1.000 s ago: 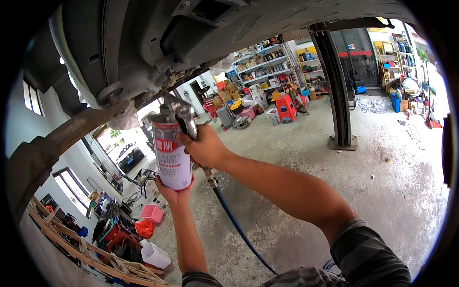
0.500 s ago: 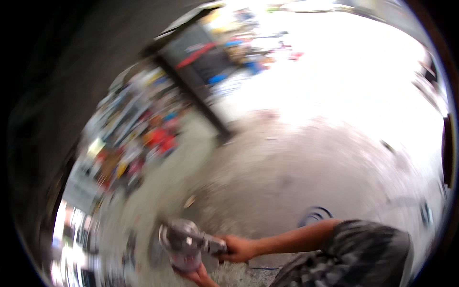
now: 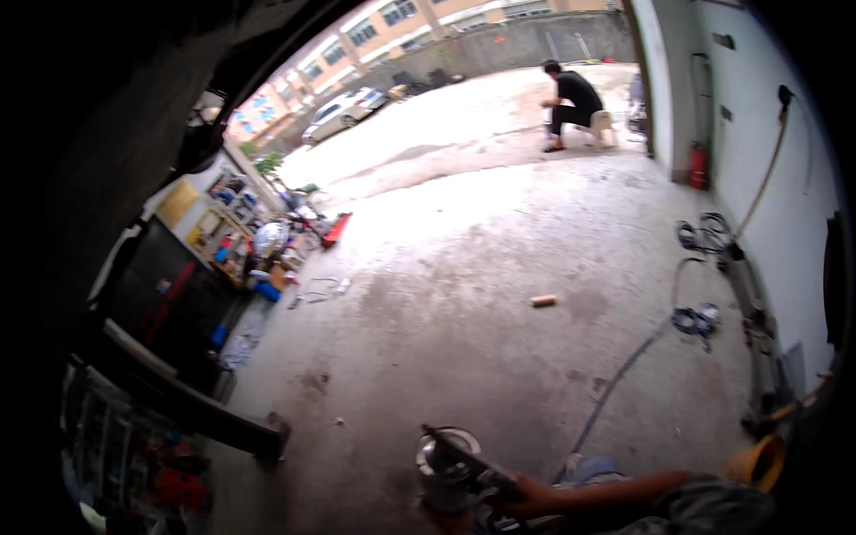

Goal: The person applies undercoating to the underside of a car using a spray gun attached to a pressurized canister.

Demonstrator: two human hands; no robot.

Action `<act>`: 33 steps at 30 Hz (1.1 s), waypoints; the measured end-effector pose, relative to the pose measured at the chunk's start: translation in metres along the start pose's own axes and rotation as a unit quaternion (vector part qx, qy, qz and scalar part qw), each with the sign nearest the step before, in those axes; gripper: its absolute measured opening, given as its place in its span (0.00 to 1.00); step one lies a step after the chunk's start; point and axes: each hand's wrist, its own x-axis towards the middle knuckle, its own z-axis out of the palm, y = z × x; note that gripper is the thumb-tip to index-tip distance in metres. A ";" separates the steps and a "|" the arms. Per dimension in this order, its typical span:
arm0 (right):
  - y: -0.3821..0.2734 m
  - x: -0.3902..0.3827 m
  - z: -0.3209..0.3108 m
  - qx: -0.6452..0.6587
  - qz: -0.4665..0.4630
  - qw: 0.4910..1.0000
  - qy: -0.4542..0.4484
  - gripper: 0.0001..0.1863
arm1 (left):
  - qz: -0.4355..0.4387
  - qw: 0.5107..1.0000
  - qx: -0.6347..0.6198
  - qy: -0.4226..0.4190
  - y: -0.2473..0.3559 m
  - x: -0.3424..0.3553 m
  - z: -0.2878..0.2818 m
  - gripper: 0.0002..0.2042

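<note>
Low in the view, my right hand [image 3: 532, 497] is closed round the grip of a dark metal hand tool [image 3: 480, 471]; its exact kind is unclear. The tool's narrow end slants up and left across the mouth of a round can-like container [image 3: 437, 489] with a shiny metal rim. Beneath that container is my left hand [image 3: 443, 519], dim and partly hidden, with its fingers against the container's underside. Whether the tool is joined to the container or only lies across it, I cannot tell.
A dark post [image 3: 201, 406] stands at left, by a cluttered bench [image 3: 223, 245]. A hose [image 3: 615, 383] and coiled cables [image 3: 694, 323] lie at right. One brown cylinder [image 3: 543, 301] rests on the concrete. A person [image 3: 578, 96] sits outside; a fire extinguisher [image 3: 697, 167] stands by the wall.
The view has swung up and to the right, bringing the yard, seated person and right wall into sight. Both hands still hold the tool and container, now lower and further right in the picture.
</note>
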 end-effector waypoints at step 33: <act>-0.269 0.617 -0.339 0.102 -0.088 0.963 -0.235 0.25 | 0.377 0.922 0.015 0.088 0.260 0.537 0.258 0.30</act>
